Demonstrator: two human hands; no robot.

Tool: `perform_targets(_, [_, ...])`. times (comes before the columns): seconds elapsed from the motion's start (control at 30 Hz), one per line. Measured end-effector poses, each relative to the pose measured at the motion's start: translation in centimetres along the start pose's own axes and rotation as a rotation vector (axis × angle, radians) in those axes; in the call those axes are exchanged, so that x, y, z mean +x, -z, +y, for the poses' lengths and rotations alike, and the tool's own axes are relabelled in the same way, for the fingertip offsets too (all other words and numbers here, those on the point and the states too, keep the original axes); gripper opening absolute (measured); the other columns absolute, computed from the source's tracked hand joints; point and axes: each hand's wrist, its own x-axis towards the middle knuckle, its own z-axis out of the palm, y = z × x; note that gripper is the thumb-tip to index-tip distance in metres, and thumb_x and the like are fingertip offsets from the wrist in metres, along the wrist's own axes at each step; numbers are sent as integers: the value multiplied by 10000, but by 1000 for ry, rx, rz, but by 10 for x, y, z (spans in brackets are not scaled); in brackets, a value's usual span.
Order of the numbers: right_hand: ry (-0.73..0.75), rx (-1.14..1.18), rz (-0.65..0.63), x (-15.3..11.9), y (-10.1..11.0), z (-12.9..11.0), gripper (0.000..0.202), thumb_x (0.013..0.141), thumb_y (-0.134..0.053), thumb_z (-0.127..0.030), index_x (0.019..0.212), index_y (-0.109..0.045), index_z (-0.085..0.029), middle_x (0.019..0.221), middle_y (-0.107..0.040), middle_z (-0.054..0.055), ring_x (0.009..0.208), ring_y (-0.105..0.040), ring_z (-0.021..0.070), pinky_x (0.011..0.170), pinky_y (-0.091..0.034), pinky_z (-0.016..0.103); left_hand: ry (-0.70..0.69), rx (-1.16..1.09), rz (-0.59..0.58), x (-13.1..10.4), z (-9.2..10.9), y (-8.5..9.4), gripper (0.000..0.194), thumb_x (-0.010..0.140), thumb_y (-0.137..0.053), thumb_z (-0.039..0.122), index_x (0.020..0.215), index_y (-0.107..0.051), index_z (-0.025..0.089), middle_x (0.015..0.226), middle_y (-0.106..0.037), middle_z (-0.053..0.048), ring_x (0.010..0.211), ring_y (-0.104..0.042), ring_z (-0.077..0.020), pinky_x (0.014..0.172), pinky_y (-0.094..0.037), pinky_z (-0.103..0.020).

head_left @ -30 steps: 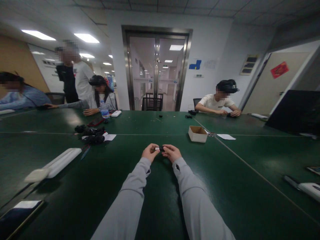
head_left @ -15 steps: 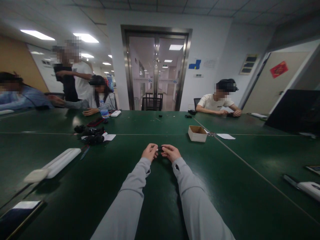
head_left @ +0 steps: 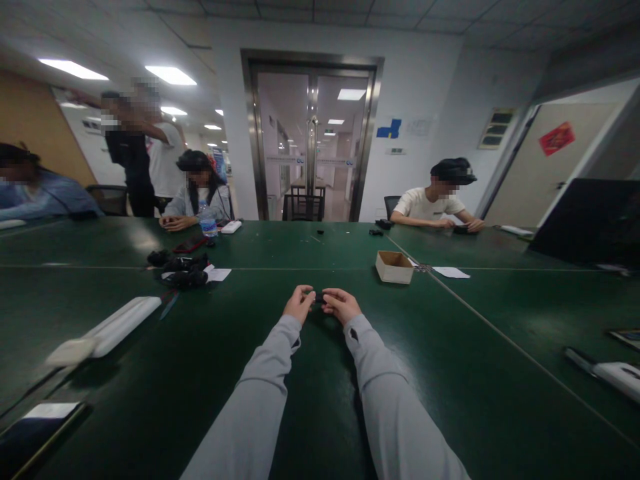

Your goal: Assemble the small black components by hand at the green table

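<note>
Both arms reach forward over the green table [head_left: 325, 387]. A small black object [head_left: 319, 297] is between my hands, too small to make out in detail. My left hand [head_left: 300, 304] pinches its left end with thumb and fingers. The right end is in the closed fingertips of my right hand [head_left: 342, 305]. An open-topped box [head_left: 395, 272] stands to the right, beyond my hands.
Black gear [head_left: 187, 272] on white paper lies at the left, near a long white device [head_left: 127, 325]. A phone [head_left: 43, 430] is at the lower left. A white-handled item [head_left: 617, 377] lies at the right. People sit across the table; two stand behind.
My hands have barely moved and still hold the small black object. Across the table at the left, a seated person's outstretched arm has drawn back. A standing person's arm is raised higher.
</note>
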Motion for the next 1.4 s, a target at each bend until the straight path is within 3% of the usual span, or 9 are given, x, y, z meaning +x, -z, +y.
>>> perform_targets(0.07, [3,-5,-6,0,0,0,311,538,-780,-185,801,-622,-127,667,-616,24,514,-593,119,450,-494,173,0,12,-23,0,0,0,220,736,-461,228,947,-490,172,664,-516,5,577,-495,-105,586,-416,-239])
perform_targets(0.17, [7,-11,9,0,0,0,309,538,-778,-187,797,-621,-125,661,-612,25,504,-589,118,438,-487,171,-117,39,30,-1,-1,-1,267,638,-557,151,894,-486,178,761,-527,2,662,-512,-101,654,-413,-229])
perform_targets(0.3, [1,-14,0,-1,0,-1,306,541,-774,-188,799,-622,-125,661,-614,27,515,-593,123,448,-491,174,2,21,21,0,-2,-1,173,751,-460,286,893,-479,190,633,-505,22,552,-481,-98,568,-388,-221])
perform_targets(0.47, [-3,-16,11,-2,-1,-2,287,550,-769,-191,789,-622,-131,652,-608,22,511,-587,118,448,-490,179,-89,15,54,1,-4,0,284,641,-562,169,916,-496,185,778,-535,1,658,-499,-94,668,-401,-224])
perform_targets(0.7, [-7,-18,-22,-3,-1,-2,320,531,-776,-206,802,-624,-129,670,-615,23,513,-586,113,457,-485,173,21,14,-41,2,-5,-1,243,780,-422,345,951,-507,195,537,-454,45,439,-415,-73,438,-327,-176])
perform_targets(1.0, [-12,-29,-16,-2,-2,-2,285,546,-764,-195,790,-628,-137,669,-619,25,500,-581,115,443,-481,184,-6,-18,-22,-1,1,1,345,740,-472,296,1076,-457,222,613,-492,45,433,-412,-62,435,-335,-171])
perform_targets(1.13, [-16,-29,-15,-1,-1,-1,262,560,-755,-190,783,-631,-133,659,-617,32,494,-576,114,434,-479,182,3,14,-57,0,0,1,266,771,-402,311,985,-530,216,508,-452,46,431,-412,-82,430,-322,-179])
perform_targets(1.27, [-11,-12,-4,-1,-1,-1,257,563,-754,-182,781,-627,-132,631,-613,29,493,-577,120,431,-476,180,6,16,-13,0,-1,1,305,715,-476,263,1016,-514,225,614,-507,39,454,-424,-71,441,-337,-179])
perform_targets(1.4, [-12,-8,-2,-1,-1,-1,255,568,-747,-181,785,-625,-126,642,-616,36,497,-579,119,440,-480,178,21,15,-24,0,1,1,286,747,-417,265,1011,-514,214,558,-495,37,448,-428,-81,425,-322,-177])
